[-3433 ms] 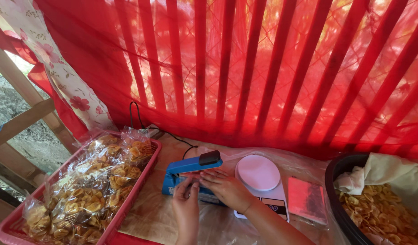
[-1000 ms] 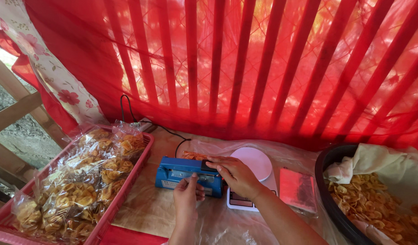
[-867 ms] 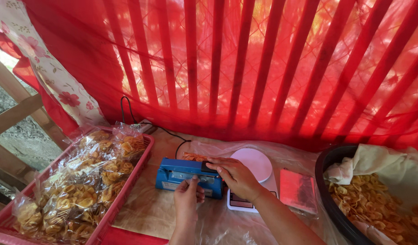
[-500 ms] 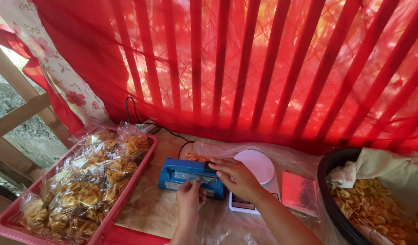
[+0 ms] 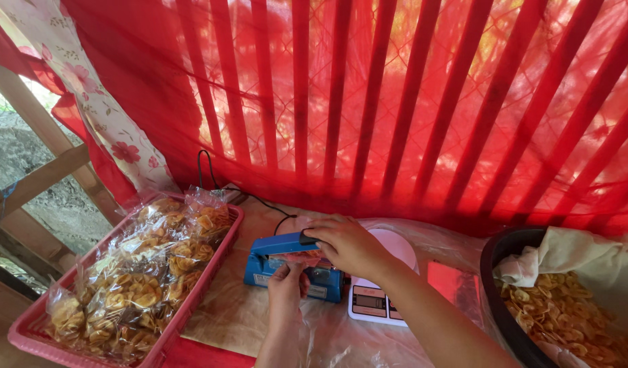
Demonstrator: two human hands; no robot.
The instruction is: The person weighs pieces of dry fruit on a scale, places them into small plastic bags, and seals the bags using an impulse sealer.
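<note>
Tabletop: blue sealer (image 5: 287, 262) under both hands (image 5: 317, 262).

Hands (image 5: 348, 247) on blue heat sealer (image 5: 287, 267)

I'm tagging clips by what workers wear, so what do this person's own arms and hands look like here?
Both are bare. The left hand and the right hand wear no gloves, and no rings show. The forearms are uncovered as far as the picture's bottom edge, with no sleeve in view. No watch or bracelet shows on either wrist. Nails look short and unpainted, though they are small in the picture.
</note>
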